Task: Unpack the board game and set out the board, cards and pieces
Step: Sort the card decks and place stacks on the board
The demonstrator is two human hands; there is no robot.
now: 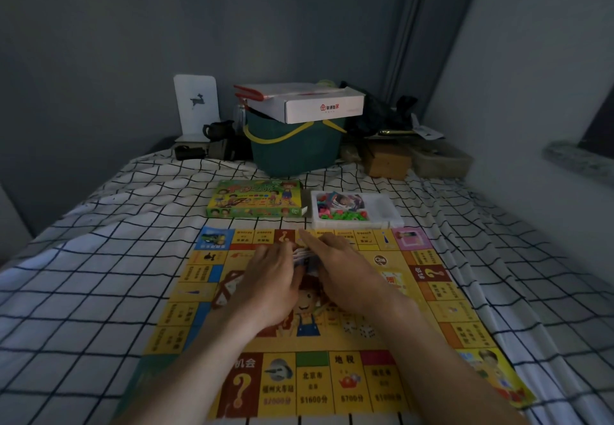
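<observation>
- Both hands meet mid-frame over the game board [332, 371]: left hand [269, 278] and right hand [345, 272] hold a small stack of cards [300, 255] between them.
- Judgement: square the edges, then set the stack flat on the board.
- Upper centre: green game box [254, 199], and a white tray [385, 212] with pieces still inside.

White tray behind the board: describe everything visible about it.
The white tray is a shallow, thin-walled rectangle that looks like moulded plastic. It lies flat on the checked bedsheet, right of the green game box, just beyond the board's far edge. Its left part holds colourful small pieces and some cards; its right part looks empty. Neither hand touches it.
</observation>
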